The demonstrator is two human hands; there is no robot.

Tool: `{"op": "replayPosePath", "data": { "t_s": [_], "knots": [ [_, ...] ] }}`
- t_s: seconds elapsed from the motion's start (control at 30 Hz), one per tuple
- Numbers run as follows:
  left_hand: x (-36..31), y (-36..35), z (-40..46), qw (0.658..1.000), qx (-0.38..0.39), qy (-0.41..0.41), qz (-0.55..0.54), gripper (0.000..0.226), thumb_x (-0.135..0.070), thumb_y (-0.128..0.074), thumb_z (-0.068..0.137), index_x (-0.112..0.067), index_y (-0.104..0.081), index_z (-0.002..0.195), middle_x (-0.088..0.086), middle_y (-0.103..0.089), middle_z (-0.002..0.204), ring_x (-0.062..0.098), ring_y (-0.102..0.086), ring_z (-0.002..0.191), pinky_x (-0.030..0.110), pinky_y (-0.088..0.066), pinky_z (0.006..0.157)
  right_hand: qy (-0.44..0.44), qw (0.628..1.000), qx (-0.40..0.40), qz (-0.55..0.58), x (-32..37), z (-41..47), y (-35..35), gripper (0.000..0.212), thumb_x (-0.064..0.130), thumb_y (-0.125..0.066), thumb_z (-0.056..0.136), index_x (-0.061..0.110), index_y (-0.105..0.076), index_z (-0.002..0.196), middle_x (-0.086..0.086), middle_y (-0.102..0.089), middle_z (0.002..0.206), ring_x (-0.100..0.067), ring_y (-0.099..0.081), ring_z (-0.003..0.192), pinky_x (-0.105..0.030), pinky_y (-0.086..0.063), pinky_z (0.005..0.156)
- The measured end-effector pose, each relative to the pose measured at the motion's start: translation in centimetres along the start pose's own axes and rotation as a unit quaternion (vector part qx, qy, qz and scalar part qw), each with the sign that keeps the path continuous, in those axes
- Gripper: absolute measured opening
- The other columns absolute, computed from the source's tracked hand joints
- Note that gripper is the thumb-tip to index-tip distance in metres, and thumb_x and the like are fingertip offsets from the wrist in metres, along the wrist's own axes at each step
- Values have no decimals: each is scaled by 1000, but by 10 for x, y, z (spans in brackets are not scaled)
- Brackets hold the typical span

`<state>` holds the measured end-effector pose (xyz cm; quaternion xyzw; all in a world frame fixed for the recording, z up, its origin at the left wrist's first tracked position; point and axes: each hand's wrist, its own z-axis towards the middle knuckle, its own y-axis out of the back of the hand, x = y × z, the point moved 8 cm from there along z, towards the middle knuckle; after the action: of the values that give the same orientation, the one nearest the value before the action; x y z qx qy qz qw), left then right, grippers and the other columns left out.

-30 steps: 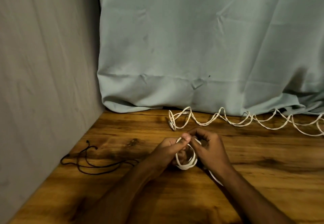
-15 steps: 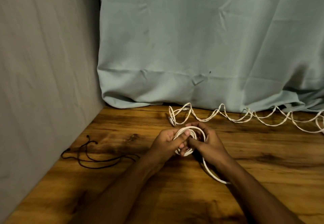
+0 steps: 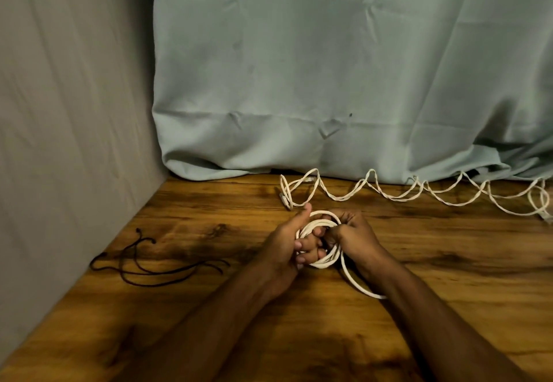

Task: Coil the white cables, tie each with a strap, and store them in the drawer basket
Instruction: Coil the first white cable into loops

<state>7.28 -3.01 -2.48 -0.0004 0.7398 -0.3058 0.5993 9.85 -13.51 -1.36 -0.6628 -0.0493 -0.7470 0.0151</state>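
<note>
A small coil of white cable (image 3: 324, 259) sits between my hands, just above the wooden table (image 3: 449, 277). My left hand (image 3: 284, 247) grips its left side with fingers through the loops and the thumb raised. My right hand (image 3: 353, 236) is closed on the coil's right side. A loose tail of the same cable (image 3: 357, 286) trails down and disappears under my right forearm. A second white cable (image 3: 419, 193) lies uncoiled in wavy loops along the back of the table. Thin black straps (image 3: 149, 268) lie at the left. No drawer basket is in view.
A pale blue-grey cloth (image 3: 329, 82) hangs behind the table and drapes onto its back edge. A grey wall panel (image 3: 68, 112) closes off the left side next to the straps.
The coil has turned and gained loops in my hands. My left thumb has lifted off it. The trailing tail has come into view and shortened a little.
</note>
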Motion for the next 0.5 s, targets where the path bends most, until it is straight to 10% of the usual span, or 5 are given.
{"op": "replayPosePath", "data": {
  "t_s": [0.17, 0.33, 0.5],
  "knots": [
    [-7, 13, 2, 998, -36, -27, 48, 34, -35, -54, 100, -15, -53, 73, -7, -28, 44, 10, -25, 39, 28, -43, 60, 53, 996, -18, -62, 11, -8, 3, 33, -18, -63, 83, 11, -80, 78, -15, -77, 77, -32, -70, 68, -38, -57, 62],
    [-26, 37, -2, 990, -84, -74, 90, 35, -32, -56, 99, -17, -51, 68, -6, -34, 41, 11, -31, 37, 25, -31, 46, 163, 953, -8, -254, 23, -19, -11, 40, 26, -81, 91, 33, -71, 129, 17, -78, 113, -2, -74, 103, -36, -62, 90],
    [-51, 68, -9, 969, -192, -136, 70, 37, -32, -56, 100, -16, -50, 67, -7, -36, 39, 8, -29, 31, 21, -28, 40, 148, 908, 17, -392, 29, -29, -24, 50, 50, -78, 90, 52, -56, 136, 12, -76, 93, -5, -71, 81, -36, -62, 72]
  ]
}}
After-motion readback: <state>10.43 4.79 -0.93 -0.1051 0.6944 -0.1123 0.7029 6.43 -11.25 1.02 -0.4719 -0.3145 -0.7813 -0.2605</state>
